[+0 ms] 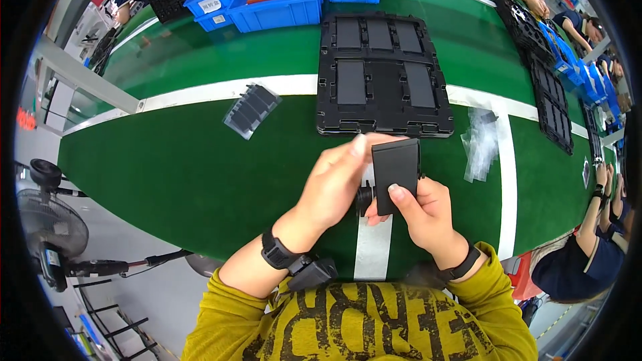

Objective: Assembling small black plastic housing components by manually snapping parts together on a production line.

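Note:
Over the near edge of the green table, my right hand (431, 217) grips a flat black rectangular piece (394, 174), thumb pressed on its front face and fingers behind it. My left hand (331, 184) is at the piece's upper left, fingers stretched along its top edge and partly hidden behind it. A small dark ribbed part (363, 200) shows between the hands, its kind unclear. Just beyond lies a black tray (384, 127) with dark rectangular pieces in its pockets. A clear sheet with dark strips (251, 110) lies at the left, crumpled clear film (481, 144) at the right.
Blue bins (277, 19) with contents stand at the back. More black trays (552, 103) line the right side. White strips (508, 187) cross the green tabletop. A metal frame post (87, 77) and a fan (53, 224) are at the left. Co-workers sit around, one (582, 261) close on the right.

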`<state>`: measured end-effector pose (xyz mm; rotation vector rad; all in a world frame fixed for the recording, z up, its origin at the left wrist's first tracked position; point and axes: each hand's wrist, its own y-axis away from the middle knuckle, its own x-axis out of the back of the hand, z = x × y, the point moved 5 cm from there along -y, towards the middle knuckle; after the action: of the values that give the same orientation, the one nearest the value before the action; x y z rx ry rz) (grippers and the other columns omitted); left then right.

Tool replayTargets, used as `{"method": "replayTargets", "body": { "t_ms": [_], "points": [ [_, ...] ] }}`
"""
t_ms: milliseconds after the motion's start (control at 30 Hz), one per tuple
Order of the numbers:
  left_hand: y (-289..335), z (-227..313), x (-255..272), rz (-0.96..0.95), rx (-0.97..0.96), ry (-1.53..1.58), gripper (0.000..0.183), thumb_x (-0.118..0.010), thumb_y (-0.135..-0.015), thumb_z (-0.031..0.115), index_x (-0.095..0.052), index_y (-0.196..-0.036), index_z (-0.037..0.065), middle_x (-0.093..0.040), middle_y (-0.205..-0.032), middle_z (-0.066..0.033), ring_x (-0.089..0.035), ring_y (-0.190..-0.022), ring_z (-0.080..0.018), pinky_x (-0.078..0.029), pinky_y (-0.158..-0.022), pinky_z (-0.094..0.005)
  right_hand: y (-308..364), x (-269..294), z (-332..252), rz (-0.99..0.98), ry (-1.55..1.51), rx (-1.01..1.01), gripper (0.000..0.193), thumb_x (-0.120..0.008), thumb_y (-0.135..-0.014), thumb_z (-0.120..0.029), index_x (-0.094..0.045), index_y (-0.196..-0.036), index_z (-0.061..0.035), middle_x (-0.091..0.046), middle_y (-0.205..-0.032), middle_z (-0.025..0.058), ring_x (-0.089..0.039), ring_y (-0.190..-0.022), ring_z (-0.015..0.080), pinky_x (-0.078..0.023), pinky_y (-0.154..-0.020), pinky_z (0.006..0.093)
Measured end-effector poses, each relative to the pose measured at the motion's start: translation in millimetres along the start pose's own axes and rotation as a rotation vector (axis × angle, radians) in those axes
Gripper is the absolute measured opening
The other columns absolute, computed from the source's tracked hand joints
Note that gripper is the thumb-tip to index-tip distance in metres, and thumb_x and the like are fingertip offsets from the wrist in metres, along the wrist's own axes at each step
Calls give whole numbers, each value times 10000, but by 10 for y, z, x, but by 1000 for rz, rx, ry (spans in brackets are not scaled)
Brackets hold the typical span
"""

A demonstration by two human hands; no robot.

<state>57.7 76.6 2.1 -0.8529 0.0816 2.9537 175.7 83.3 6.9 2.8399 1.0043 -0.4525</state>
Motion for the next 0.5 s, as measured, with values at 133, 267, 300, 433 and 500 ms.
{"method": "replayTargets", "body": {
  "t_ms": [133,267,300,433,500],
  "points": [
    [2,372,61,-84,-384,-192,414,-366,-954,282,-609,-1001,-51,-589,-1079,-198,-579,-970,-244,-451,-858,-384,14,4,7,-32,93,-20,155,-504,-912,-104,-581,-910,30,-656,-754,105,-631,-618,120,-517,-556,234],
    [61,466,47,-35,-298,-375,185,-516,-864,57,-642,-954,-44,-626,-985,-167,-590,-943,-222,-450,-848,-331,2,4,12,-45,164,4,162,-512,-910,-117,-586,-885,25,-657,-741,94,-628,-603,108,-506,-537,225],
    [62,481,57,-56,-281,-423,178,-526,-855,40,-643,-960,-43,-626,-981,-164,-589,-939,-217,-453,-838,-320,1,12,12,-46,164,2,162,-512,-910,-117,-586,-885,25,-657,-741,94,-628,-603,108,-506,-537,225],
    [57,524,80,-116,-244,-486,172,-540,-835,1,-647,-962,-46,-623,-973,-151,-590,-919,-209,-460,-814,-303,11,-12,-7,-91,174,7,164,-517,-907,-118,-581,-867,27,-655,-731,94,-628,-596,115,-505,-532,228],
    [60,512,99,-152,-240,-460,188,-532,-836,-2,-640,-983,-46,-617,-989,-148,-583,-932,-204,-453,-827,-304,15,-23,-8,-102,179,6,165,-518,-906,-117,-579,-859,29,-654,-727,93,-629,-594,117,-504,-531,228]
  ]
}}
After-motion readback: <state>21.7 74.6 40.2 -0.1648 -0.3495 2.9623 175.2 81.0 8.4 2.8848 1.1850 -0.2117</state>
